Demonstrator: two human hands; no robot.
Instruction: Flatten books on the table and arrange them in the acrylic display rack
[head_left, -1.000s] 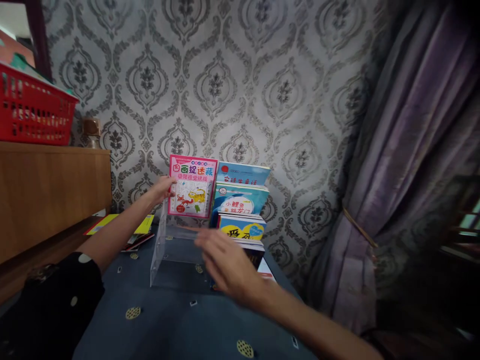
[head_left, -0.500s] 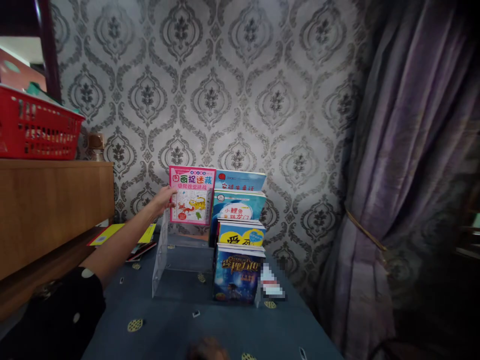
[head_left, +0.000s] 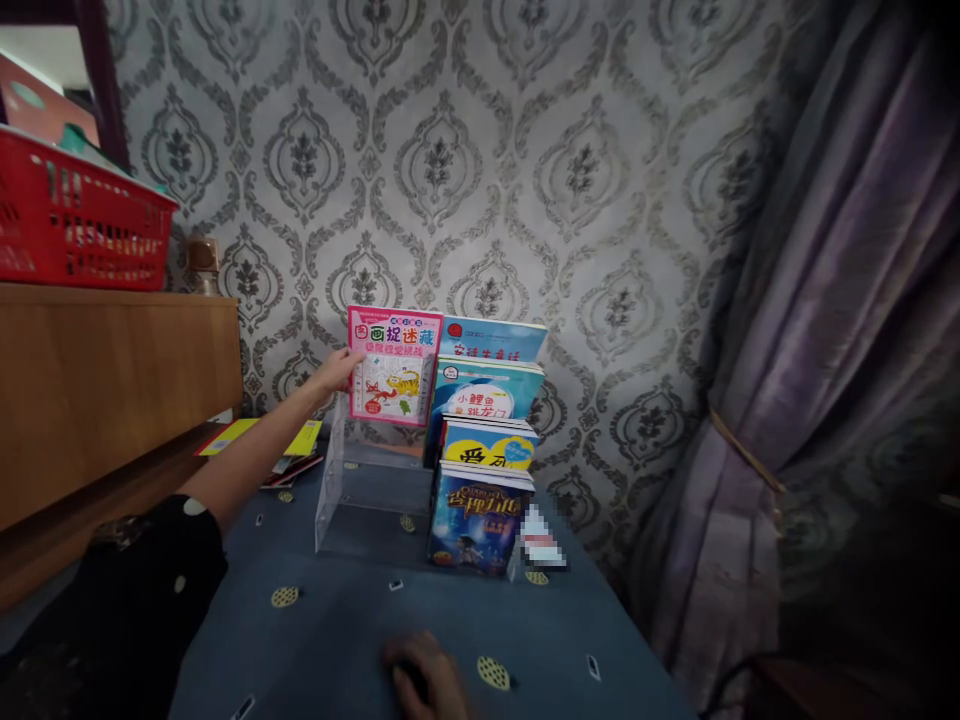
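R hand (head_left: 430, 678) lowered, L hand (head_left: 340, 370) outstretched, holding bk (head_left: 394, 370)

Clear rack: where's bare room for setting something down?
Bare: blue cloth between clear rack and right hand; the rack's lower left, beside the dark blue book. Crowded: the rack's right, filled by books; upper left, left hand on pink book.

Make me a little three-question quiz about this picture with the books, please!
1. Which hand is at the left edge of the pink book?
2. True or false: the red basket sits on top of the wooden cabinet.
3. Which book stands frontmost on the clear rack? A pink; B dark blue; C light blue.

Key:
1. The left hand.
2. True.
3. B, the dark blue book.
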